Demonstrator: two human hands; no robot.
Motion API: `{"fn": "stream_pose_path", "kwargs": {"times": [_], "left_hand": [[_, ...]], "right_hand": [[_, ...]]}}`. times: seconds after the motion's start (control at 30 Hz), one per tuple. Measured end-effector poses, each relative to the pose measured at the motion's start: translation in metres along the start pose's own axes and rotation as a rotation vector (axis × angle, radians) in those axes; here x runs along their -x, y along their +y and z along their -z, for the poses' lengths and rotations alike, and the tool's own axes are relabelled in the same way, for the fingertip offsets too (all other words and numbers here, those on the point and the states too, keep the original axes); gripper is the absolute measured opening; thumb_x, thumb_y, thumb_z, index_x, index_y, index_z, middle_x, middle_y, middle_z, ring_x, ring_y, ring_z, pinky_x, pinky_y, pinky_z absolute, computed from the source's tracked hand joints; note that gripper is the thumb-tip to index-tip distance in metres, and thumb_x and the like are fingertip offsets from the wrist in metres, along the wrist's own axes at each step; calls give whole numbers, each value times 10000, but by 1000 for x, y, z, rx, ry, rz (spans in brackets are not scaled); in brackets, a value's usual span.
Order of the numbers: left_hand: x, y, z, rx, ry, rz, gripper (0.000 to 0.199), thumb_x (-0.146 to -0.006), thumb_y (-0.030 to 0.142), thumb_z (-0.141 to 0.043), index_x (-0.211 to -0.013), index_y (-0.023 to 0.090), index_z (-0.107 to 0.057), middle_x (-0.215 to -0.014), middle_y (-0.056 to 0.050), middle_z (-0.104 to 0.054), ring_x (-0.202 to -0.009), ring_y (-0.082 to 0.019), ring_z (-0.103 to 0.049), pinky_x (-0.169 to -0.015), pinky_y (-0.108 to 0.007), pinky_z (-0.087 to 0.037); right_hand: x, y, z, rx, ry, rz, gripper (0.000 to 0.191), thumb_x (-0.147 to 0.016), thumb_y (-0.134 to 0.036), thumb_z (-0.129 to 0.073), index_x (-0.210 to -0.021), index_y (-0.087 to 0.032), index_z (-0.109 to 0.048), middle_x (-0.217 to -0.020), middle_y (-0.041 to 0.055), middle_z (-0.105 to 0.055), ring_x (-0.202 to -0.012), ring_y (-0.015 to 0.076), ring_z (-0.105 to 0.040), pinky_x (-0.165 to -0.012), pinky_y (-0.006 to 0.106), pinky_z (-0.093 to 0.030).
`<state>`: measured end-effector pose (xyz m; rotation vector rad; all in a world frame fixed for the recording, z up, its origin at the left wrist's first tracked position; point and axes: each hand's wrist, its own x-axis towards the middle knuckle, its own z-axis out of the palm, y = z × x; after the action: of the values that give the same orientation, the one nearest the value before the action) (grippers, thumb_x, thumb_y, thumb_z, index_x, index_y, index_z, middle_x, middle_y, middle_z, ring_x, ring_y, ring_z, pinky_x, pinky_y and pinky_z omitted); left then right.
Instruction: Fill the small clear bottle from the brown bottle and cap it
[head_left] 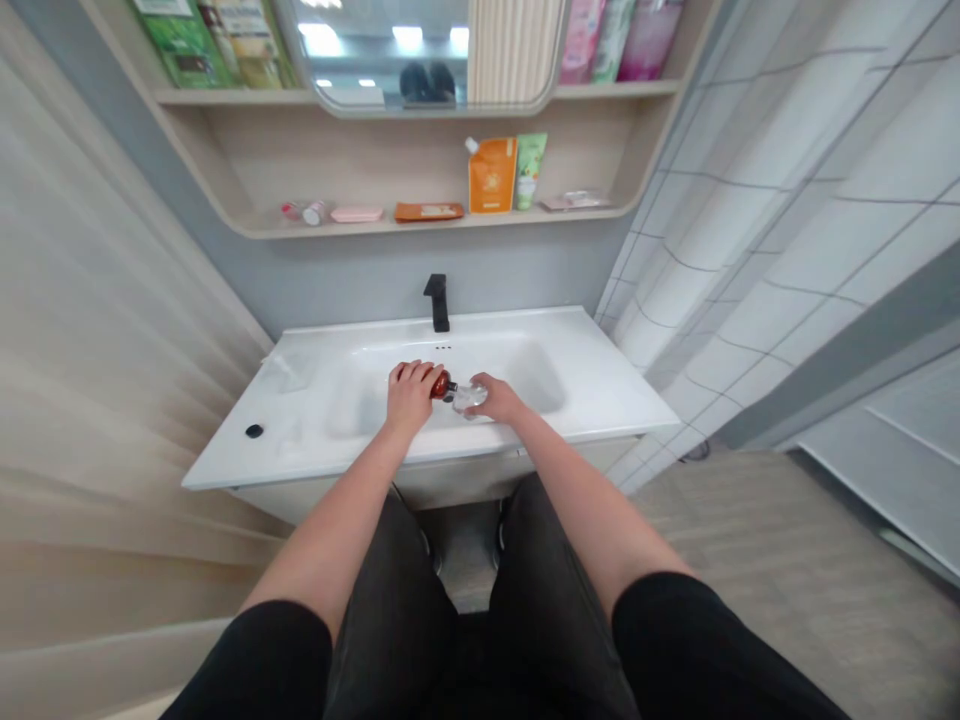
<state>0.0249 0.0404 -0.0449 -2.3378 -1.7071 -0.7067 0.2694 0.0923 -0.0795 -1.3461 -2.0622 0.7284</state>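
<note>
Over the sink basin (pixel 525 365), my left hand (pixel 409 394) is wrapped around a reddish-brown bottle (pixel 441 384). The bottle lies on its side with its dark neck pointing right. My right hand (pixel 496 396) grips a small clear container (pixel 469 398) from its right side. The bottle's neck is right at the container's left edge; whether they touch, I cannot tell. Most of the bottle's body is hidden under my left fingers. What the container holds is too small to make out.
A black faucet (pixel 438 304) stands behind the basin. On the left counter lies a round black piece (pixel 254 431). The shelf (pixel 360 228) above carries an orange pouch (pixel 493 176), a green tube (pixel 530 170) and small items. A mirror (pixel 420 60) hangs over it, and a curtain (pixel 97 330) borders the left.
</note>
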Motion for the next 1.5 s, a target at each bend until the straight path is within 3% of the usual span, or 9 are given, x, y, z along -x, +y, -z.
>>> {"fn": "stream_pose_path", "kwargs": {"times": [1.23, 1.37, 1.5], "left_hand": [[1, 0, 1, -12, 9, -3, 641, -958, 142, -527, -1568, 322, -613, -1555, -105, -661, -1529, -341, -491, -1295, -576, -257], [0, 2, -2, 3, -7, 44, 608, -958, 172, -578, -1555, 278, -618, -1547, -131, -668, -1486, -348, -549, -1249, -553, -351], [-1, 1, -8, 55, 0, 151, 600, -955, 332, -693, -1542, 257, -597, -1506, -146, -691, -1345, -359, -668, -1113, -490, -513]], "right_hand": [[1, -3, 1, -7, -5, 0, 754, -622, -348, -1014, -1295, -245, -690, -1265, 74, -785, -1140, 291, -750, -1032, 402, -561], [0, -1, 1, -35, -1, -2, 755, -617, -365, -1010, -1287, -252, -681, -1231, 61, -782, -1115, 290, -746, -1023, 412, -563], [-3, 8, 0, -139, 23, 3, 699, -665, -410, -962, -1272, -250, -652, -1229, 54, -760, -1070, 264, -730, -1005, 408, -566]]}}
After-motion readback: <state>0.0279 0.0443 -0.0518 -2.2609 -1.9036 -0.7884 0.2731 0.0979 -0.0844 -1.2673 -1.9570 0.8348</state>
